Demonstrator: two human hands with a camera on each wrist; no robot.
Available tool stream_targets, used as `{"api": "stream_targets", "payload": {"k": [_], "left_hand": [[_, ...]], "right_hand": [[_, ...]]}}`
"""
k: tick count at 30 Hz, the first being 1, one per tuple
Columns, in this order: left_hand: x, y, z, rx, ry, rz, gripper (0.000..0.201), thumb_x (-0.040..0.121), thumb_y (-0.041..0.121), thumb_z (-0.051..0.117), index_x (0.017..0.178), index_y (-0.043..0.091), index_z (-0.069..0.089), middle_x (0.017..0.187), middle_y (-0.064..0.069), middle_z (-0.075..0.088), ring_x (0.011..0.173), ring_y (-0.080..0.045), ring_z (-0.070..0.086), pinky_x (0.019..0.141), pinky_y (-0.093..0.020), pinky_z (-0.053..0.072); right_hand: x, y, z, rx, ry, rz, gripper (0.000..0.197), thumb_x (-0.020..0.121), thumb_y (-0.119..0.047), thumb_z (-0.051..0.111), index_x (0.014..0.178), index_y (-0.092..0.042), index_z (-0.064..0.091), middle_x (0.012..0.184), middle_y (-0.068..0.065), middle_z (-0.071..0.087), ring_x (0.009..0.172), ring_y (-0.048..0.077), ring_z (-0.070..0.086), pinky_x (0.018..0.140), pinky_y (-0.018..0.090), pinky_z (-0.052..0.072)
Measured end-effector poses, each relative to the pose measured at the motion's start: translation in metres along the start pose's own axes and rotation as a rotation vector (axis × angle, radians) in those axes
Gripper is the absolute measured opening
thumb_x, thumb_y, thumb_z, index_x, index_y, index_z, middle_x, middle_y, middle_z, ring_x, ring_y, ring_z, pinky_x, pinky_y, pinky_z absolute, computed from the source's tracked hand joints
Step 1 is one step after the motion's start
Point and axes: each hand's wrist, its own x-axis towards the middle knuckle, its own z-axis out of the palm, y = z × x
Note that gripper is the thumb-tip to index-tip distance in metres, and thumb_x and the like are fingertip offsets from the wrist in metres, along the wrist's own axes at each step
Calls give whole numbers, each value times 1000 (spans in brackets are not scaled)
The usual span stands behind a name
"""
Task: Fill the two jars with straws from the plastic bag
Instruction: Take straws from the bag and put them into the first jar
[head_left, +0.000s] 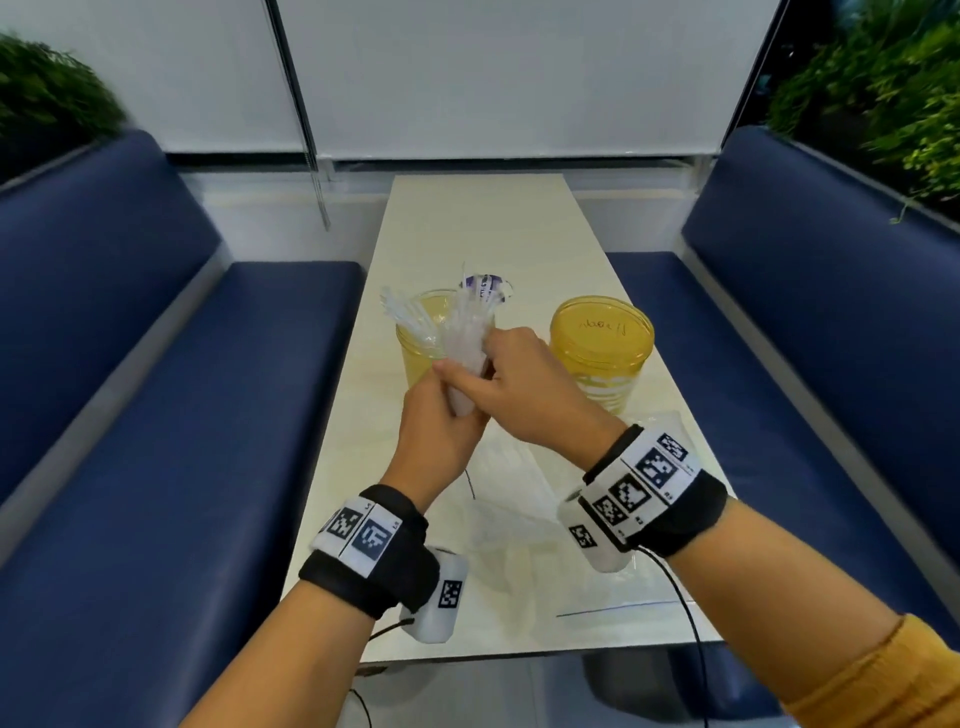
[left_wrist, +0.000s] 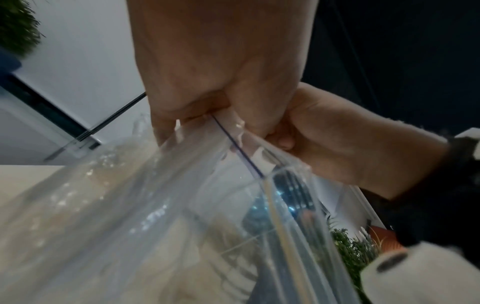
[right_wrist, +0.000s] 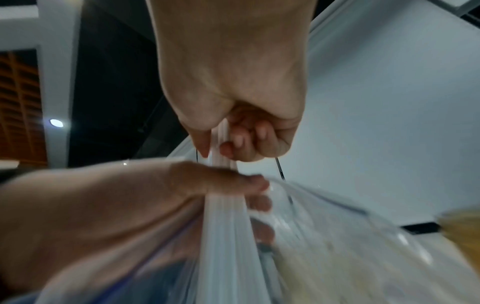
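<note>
A: Starting at the left, what is there?

B: A blue bench seat (head_left: 171, 415) runs along the pale table (head_left: 467, 218). Next comes the left jar (head_left: 415, 348), yellow glass, with clear straws (head_left: 410, 317) leaning out of its mouth.

A: And the hands?

B: They meet just in front of that jar. The left hand (head_left: 441, 436) is clenched round the lower part of a bundle of straws (head_left: 465, 343) in thin clear plastic. The left wrist view shows its fingers (left_wrist: 197, 107) curled onto the plastic bag (left_wrist: 161, 205), which hangs below it.

A: The right hand?

B: The right hand (head_left: 524, 389) grips the same bundle higher up; in the right wrist view its fingers (right_wrist: 241, 142) are folded round white straws. Both wrists wear bands with square markers.

A: Further right?

B: The 2nd jar (head_left: 602, 353), also yellow, stands apart from the hands, with handwriting on its top. More clear plastic lies flat on the table near the wrists. Then another blue bench (head_left: 810, 332).
</note>
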Motion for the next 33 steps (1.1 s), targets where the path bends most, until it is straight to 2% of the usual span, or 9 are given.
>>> {"api": "stream_targets", "payload": {"k": [4,7,10,16,20,24,30,31,33], "left_hand": [[-3,-9,-13,66,21,-111,36,87,43,73,112,20,60,100,-1,65,89,-19,65,75,-40,60],[-6,-11,-20,68,52,-132,31,87,37,74,108,19,59,96,1,63,83,-14,62,69,-28,56],[-7,-16,-26,-12,69,-137,30,88,27,75,114,18,63,108,14,66,87,2,66,68,-11,52],[-12,-24,-33,-19,85,-131,28,87,21,77,111,16,64,118,15,64,88,0,67,67,-12,53],[-17,-19,-37,-39,64,-137,28,88,22,76,112,16,63,118,15,64,90,0,67,67,-14,54],[-20,-15,-42,-52,58,-128,26,88,21,75,112,18,65,118,14,64,92,-2,67,68,-13,53],[-20,-12,-52,-43,41,-131,23,90,16,72,111,20,65,118,16,63,93,-3,67,71,-11,52],[-20,-12,-53,-37,36,-130,23,90,16,71,112,20,65,119,17,63,94,-3,67,71,-11,52],[-19,-10,-54,-26,27,-124,22,91,17,70,112,21,65,119,18,62,95,-4,67,72,-11,52]], "right_hand": [[30,-21,-33,68,37,-92,38,96,-42,58,64,-29,42,56,-11,47,48,4,43,50,20,32],[66,-33,-61,123,118,-162,45,96,-39,57,65,-7,54,57,-2,44,49,12,38,49,24,31],[103,-38,-79,150,219,-195,52,94,-38,56,75,11,61,61,4,45,52,13,38,48,25,29],[159,-24,-72,34,356,-130,37,96,-44,50,66,-22,42,57,-9,42,49,10,40,52,26,34],[178,5,-31,-118,294,-50,32,98,-46,45,77,-22,43,62,-8,43,62,21,49,58,29,34],[180,40,15,-143,173,26,35,95,-47,48,80,-16,50,73,4,58,68,26,58,57,30,40],[166,70,41,-219,-117,232,50,78,-61,71,64,-19,46,66,-2,50,73,25,57,63,32,40],[166,72,40,-230,-111,246,51,73,-64,74,69,-18,53,71,-1,55,79,25,59,67,33,44],[164,69,35,-228,-28,244,62,65,-65,79,104,-18,67,100,0,67,101,24,63,82,36,49]]}}
